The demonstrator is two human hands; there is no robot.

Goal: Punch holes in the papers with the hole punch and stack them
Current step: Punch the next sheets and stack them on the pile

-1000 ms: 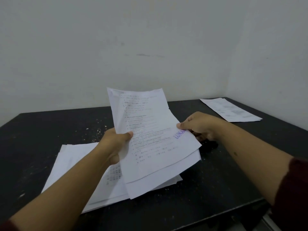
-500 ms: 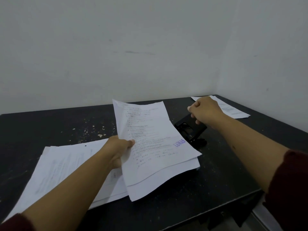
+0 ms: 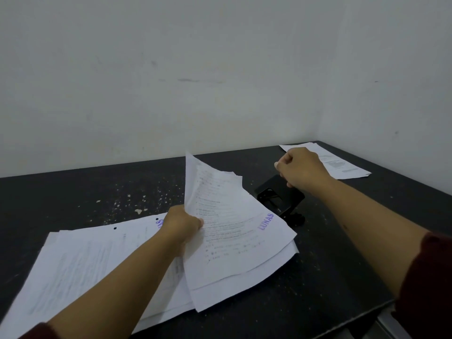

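While the left hand [image 3: 182, 225] pinches the white printed sheets [image 3: 234, 238], the black metal hole punch [image 3: 278, 196] lies just right of them, its lever under the curled right hand [image 3: 302, 171].

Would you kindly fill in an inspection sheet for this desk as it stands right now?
Surface: black table, speckled with pale flecks and paper bits.
Job's things: held sheets stamped LUNAS, lifted; black hole punch on the table beside them; punched stack at left, holes visible; a separate sheet in the far right corner.
Clutter: nothing seen beyond the flecks.
Grippers: left hand grips the held sheets; right hand curled over the punch, grip unclear.
Cables: nothing seen.
Surroundings: white walls, scuffed.
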